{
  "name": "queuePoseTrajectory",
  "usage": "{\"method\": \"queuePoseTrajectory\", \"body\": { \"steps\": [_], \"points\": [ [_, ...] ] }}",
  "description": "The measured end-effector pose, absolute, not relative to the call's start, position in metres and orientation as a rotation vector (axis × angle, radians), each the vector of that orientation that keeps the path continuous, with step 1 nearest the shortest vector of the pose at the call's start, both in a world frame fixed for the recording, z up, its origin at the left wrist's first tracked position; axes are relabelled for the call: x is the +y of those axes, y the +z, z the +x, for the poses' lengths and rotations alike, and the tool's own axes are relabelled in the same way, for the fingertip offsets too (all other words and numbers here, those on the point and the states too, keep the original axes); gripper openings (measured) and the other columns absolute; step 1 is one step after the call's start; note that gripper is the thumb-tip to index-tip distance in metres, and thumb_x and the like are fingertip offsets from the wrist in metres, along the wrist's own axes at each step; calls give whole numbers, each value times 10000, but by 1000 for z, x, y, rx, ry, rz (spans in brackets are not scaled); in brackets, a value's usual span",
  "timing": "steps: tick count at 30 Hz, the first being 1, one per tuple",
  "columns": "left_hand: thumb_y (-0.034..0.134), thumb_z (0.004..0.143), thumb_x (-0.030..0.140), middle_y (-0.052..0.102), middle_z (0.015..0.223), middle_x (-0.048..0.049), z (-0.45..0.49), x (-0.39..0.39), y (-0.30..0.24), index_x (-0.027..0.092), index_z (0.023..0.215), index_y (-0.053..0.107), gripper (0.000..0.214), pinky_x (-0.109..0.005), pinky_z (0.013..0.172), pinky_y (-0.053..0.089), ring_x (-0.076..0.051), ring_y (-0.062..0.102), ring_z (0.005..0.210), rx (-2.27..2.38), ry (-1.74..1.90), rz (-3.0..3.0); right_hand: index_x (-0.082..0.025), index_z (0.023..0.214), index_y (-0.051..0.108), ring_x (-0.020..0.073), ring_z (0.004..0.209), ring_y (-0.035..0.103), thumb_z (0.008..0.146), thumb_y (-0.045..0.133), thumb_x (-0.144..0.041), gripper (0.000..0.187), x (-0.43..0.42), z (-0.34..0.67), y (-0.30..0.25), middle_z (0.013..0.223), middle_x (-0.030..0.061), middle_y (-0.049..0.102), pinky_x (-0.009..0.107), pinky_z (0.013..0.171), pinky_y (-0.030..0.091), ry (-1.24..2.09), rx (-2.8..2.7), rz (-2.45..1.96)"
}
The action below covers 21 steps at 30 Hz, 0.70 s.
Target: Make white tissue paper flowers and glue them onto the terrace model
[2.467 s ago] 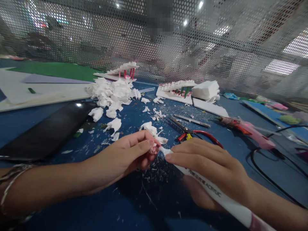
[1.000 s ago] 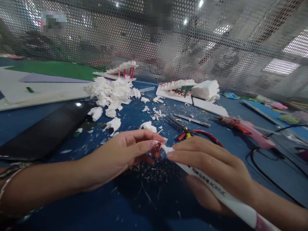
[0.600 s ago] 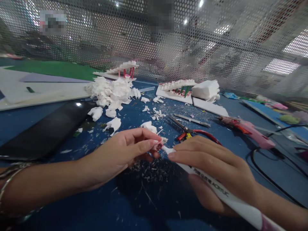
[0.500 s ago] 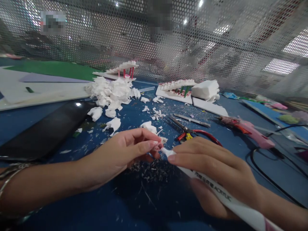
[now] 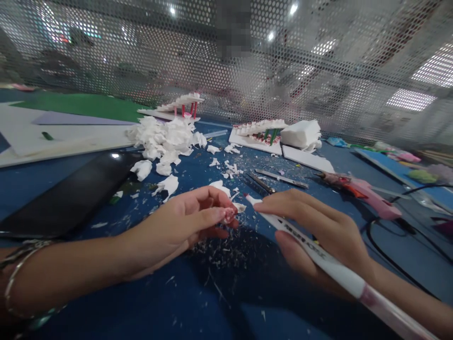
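Observation:
Between thumb and fingertips, my left hand [image 5: 191, 215] pinches a small crumpled piece of paper [image 5: 229, 215] blotched with dark red. My right hand [image 5: 318, 226] grips a white acrylic marker [image 5: 314, 252] with a dark red tip, which points up and left, a short way apart from the paper piece. Torn white paper scraps [image 5: 220, 188] lie just beyond my left fingers. Past my right hand are pliers [image 5: 261, 183], their handles covered by the hand, and a metal tweezers-like tool [image 5: 281, 178].
A black phone-like slab [image 5: 71, 193] lies left, with a heap of torn paper [image 5: 164, 137] behind it. Two stair-like models [image 5: 260, 128] [image 5: 184, 105] stand at the back. A pink glue gun [image 5: 371, 196] and its cable are on the right. Perforated metal mesh [image 5: 159, 61] rises behind.
The marker's tip has come off the paper piece and moved up and right with my right hand. My left hand still pinches the piece, now redder and more turned into view.

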<state>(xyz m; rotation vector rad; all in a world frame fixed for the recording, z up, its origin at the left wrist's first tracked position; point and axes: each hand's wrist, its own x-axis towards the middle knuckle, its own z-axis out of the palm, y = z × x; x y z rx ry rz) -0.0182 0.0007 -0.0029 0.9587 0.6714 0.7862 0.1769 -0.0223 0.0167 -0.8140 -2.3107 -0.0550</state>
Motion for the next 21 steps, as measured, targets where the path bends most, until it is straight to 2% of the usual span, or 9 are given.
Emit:
{"method": "queuePoseTrajectory", "body": {
  "steps": [1, 5, 9, 11, 15, 18, 21],
  "points": [
    [591, 751, 134, 606, 704, 39, -18, 1, -3, 164, 754, 621, 42, -128, 616, 463, -50, 551, 652, 679, 792, 964, -189, 967, 539, 127, 800, 592, 755, 429, -125, 248, -20, 178, 15, 858, 32, 632, 238, 732, 480, -48, -2314, -859],
    [623, 727, 161, 666, 802, 31, -19, 3, -5, 216, 887, 642, 170, -115, 680, 437, -57, 578, 749, 705, 775, 1053, -186, 936, 550, 141, 806, 564, 779, 438, -131, 201, -13, 182, 8, 884, 45, 587, 254, 682, 472, -58, -2443, -1018],
    [623, 724, 183, 672, 820, 32, -20, 5, -7, 228, 870, 652, 156, -136, 709, 426, -79, 581, 786, 747, 726, 1185, -204, 988, 529, 120, 676, 532, 777, 389, -63, 289, -12, 184, 2, 911, 49, 534, 234, 570, 451, 34, -2628, -1146],
    [631, 708, 197, 664, 809, 29, -20, 5, -6, 218, 835, 652, 130, -160, 712, 429, -93, 579, 775, 787, 713, 1233, -206, 1029, 515, 117, 690, 533, 786, 368, -45, 327, -13, 183, 2, 974, 60, 522, 242, 601, 455, 76, -2664, -1156],
    [622, 694, 235, 631, 755, 30, -19, 6, -4, 210, 779, 630, 89, -199, 690, 429, -110, 556, 728, 803, 736, 1376, -189, 1108, 486, 140, 850, 539, 810, 311, -15, 387, -14, 181, 8, 1064, 87, 495, 279, 726, 455, 151, -2696, -1144],
    [592, 707, 255, 607, 773, 23, -19, 7, -5, 210, 771, 623, 84, -222, 715, 411, -122, 534, 745, 762, 777, 1527, -182, 1033, 542, 135, 859, 551, 844, 345, -90, 288, -4, 189, 24, 1000, 68, 547, 269, 749, 454, 44, -2707, -1194],
    [581, 710, 303, 577, 748, 17, -19, 6, -6, 202, 773, 614, 123, -232, 667, 397, -131, 513, 707, 790, 744, 1577, -191, 970, 575, 130, 847, 565, 823, 436, -157, 205, 23, 214, 50, 949, 38, 595, 255, 753, 456, -196, -2658, -1386]
  ]
}}
